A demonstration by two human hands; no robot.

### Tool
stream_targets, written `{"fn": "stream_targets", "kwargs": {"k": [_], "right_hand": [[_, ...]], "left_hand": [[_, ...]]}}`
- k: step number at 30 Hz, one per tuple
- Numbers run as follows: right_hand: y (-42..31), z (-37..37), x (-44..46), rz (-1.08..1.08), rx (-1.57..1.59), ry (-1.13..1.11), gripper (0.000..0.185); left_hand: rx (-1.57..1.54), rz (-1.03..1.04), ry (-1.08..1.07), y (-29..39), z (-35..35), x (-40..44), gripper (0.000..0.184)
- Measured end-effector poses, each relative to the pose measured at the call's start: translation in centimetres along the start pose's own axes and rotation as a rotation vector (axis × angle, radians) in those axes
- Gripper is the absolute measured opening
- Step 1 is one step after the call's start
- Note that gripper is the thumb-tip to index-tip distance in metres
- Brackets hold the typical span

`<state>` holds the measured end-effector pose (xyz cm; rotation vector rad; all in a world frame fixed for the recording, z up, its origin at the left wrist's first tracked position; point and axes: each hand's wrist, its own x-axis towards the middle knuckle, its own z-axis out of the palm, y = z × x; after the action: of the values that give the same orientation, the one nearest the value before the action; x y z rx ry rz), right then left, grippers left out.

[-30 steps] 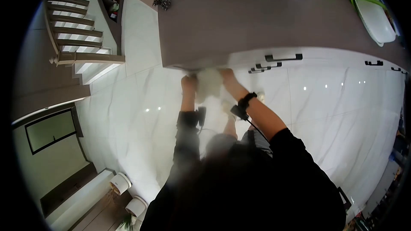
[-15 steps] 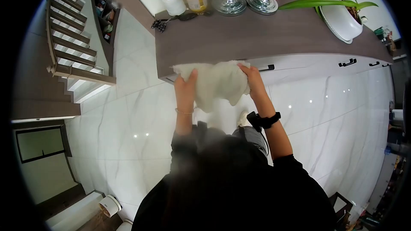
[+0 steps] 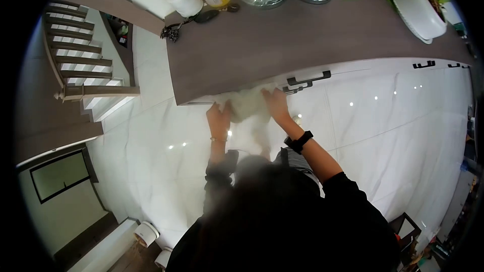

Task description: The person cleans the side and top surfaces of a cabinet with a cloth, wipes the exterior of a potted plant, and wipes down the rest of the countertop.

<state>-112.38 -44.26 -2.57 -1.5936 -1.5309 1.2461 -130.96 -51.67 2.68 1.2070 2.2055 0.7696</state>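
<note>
My left hand (image 3: 218,118) is closed, with thumb and fingers gripping the left end of the pale cloth (image 3: 245,105). My right hand (image 3: 276,106) is closed on its right end. The cloth lies between both hands, neither nearer; its longer span runs crosswise, roughly along the front edge of the bench (image 3: 262,40). Motion blurs it; I cannot tell whether it touches that edge. The drawer handle (image 3: 309,77) sits just beyond my right hand.
</note>
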Motion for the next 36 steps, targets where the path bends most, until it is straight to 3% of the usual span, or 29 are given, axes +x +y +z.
{"fn": "stream_targets", "kwargs": {"k": [3, 5, 8, 9, 12, 15, 19, 21, 23, 25, 27, 29, 31, 33, 36], "right_hand": [[5.0, 3.3, 1.2, -0.032, -0.098, -0.064, 0.039], [8.4, 7.0, 2.1, 0.116, -0.004, -0.071, 0.041], [11.8, 13.1, 1.6, 0.152, 0.027, -0.08, 0.044], [11.4, 14.5, 1.8, 0.13, 0.015, -0.081, 0.045], [6.0, 16.1, 0.3, 0.292, 0.253, -0.363, 0.044], [-1.8, 15.1, -2.3, 0.332, 0.371, -0.527, 0.039], [-5.3, 14.2, -4.4, 0.292, 0.618, -0.551, 0.031], [-4.9, 13.2, -4.5, 0.329, 0.68, -0.602, 0.03], [-3.1, 12.4, -4.2, 0.148, 0.578, -0.577, 0.03], [-0.2, 11.8, -3.1, 0.195, 0.736, -0.528, 0.03], [2.5, 11.1, -1.4, 0.466, 1.163, -0.444, 0.03], [5.6, 9.2, -0.8, 0.014, 0.718, -0.394, 0.029], [8.1, 6.9, 0.5, -0.073, 0.624, -0.38, 0.027], [11.3, 4.1, 2.5, 0.187, 0.906, -0.43, 0.027], [15.9, 1.4, 4.9, -0.005, 0.587, -0.412, 0.029]], "left_hand": [[-0.19, -0.009, 0.113, -6.3, 2.8, 0.7, 0.025], [-0.166, -0.042, 0.164, -11.8, 4.2, 1.2, 0.028], [0.085, 0.062, 0.156, -9.8, 2.3, -1.9, 0.032], [0.025, 0.035, 0.179, -7.8, 0.7, -3.1, 0.034], [-0.146, -0.148, 0.262, -5.1, -5.5, -6.0, 0.034], [-0.259, -0.11, 0.43, -8.7, -9.1, -5.8, 0.026], [-0.487, 0.023, 0.497, -7.3, -10.4, -4.8, 0.025], [-0.564, 0.106, 0.461, -5.6, -9.3, -4.3, 0.025], [-0.591, 0.067, 0.361, -3.4, -7.8, -4.2, 0.025], [-0.468, 0.054, 0.297, -2.3, -5.3, -3.1, 0.026], [-0.318, 0.152, 0.337, -1.5, -1.3, -2.1, 0.028], [-0.276, 0.14, 0.285, 1.6, 1.2, -2.5, 0.031], [-0.244, 0.208, 0.35, 2.4, 4.6, -2.0, 0.031], [-0.267, 0.212, 0.334, 4.8, 8.6, -2.3, 0.031], [-0.263, 0.213, 0.25, 9.3, 12.3, -3.5, 0.032]]}}
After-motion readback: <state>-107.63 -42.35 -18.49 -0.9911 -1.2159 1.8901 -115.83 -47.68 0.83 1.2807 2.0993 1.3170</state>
